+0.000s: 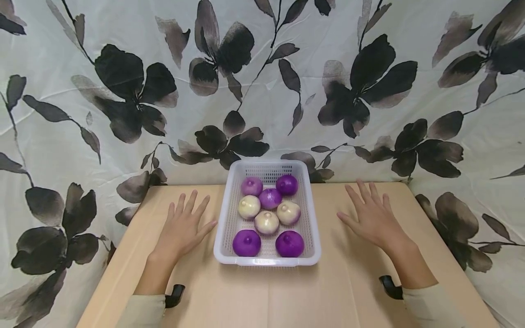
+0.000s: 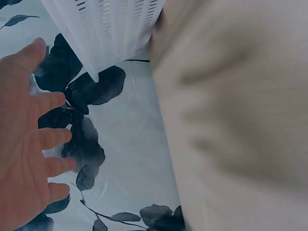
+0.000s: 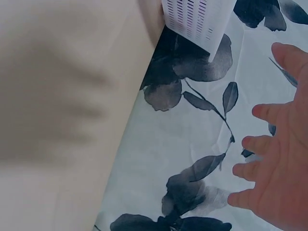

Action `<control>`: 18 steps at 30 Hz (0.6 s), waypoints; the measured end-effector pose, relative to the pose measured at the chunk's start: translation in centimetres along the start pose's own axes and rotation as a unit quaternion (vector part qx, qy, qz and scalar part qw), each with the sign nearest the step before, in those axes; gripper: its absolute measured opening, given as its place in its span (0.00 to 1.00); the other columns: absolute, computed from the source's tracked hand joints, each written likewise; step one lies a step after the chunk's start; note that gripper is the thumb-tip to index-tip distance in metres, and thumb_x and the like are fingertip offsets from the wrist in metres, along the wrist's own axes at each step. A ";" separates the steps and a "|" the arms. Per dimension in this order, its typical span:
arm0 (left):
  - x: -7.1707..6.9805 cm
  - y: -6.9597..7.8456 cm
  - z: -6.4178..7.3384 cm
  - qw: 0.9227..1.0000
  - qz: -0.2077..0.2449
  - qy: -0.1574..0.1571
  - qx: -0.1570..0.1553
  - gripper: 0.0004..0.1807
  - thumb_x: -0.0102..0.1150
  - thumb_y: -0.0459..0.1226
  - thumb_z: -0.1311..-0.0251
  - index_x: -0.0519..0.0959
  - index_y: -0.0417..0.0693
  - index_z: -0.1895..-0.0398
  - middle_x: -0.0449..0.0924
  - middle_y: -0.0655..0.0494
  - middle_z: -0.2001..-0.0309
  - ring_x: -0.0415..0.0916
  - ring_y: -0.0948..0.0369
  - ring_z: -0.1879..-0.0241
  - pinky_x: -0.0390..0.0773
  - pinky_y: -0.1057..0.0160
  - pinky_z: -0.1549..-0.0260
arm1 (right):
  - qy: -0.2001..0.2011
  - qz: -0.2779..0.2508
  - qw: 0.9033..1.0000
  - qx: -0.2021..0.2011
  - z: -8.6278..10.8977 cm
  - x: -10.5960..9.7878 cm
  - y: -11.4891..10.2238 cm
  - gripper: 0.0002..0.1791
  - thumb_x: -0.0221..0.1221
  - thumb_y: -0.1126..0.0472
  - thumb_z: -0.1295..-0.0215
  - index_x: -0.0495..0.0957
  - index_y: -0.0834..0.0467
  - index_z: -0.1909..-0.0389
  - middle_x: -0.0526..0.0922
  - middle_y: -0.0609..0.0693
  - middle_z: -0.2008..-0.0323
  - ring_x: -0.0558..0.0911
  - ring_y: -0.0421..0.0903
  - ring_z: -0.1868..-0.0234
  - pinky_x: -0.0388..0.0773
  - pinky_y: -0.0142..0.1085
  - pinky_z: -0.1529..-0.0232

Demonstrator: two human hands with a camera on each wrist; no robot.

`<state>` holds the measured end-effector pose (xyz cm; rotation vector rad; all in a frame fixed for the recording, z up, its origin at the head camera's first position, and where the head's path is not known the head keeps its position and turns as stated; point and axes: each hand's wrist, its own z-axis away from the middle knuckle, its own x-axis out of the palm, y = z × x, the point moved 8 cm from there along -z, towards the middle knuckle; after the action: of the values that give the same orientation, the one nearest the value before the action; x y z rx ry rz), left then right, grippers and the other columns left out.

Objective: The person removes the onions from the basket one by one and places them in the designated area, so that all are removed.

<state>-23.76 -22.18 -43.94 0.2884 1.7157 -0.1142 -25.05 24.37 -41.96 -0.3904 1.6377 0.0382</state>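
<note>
A white plastic basket (image 1: 267, 261) with perforated walls stands at the middle of the table's far part. Inside lie several purple onions (image 1: 246, 243), two at the front and the others toward the back, and three pale white onions (image 1: 266, 222) across the middle. To the left of the basket is my left hand (image 1: 180, 230), fingers spread, holding nothing. My right hand (image 1: 372, 218) is spread on the other side, a wider gap away from the basket. Both wrist views show the palms and a corner of the basket (image 2: 113, 33), with shadows of the hands on the tabletop.
The light wooden table (image 1: 266, 296) ends just behind the basket. A white cloth (image 1: 287, 132) with dark flowers hangs behind and at both sides. Black wrist straps (image 1: 175, 296) show below each hand, near pale sleeves (image 1: 141, 312).
</note>
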 end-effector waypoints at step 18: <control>0.7 2.1 -1.2 0.995 0.072 -0.022 0.059 0.41 0.55 0.58 0.29 0.61 0.49 0.19 0.51 0.35 0.19 0.49 0.31 0.22 0.51 0.28 0.25 | 0.006 -0.033 0.995 -0.096 -1.7 -0.3 -3.5 0.42 0.56 0.38 0.27 0.60 0.56 0.21 0.55 0.62 0.20 0.56 0.69 0.21 0.47 0.74 0.25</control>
<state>-24.47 -19.80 -44.23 0.4916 1.6423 -0.1149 -25.70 20.72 -40.80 -0.5927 1.6373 0.1457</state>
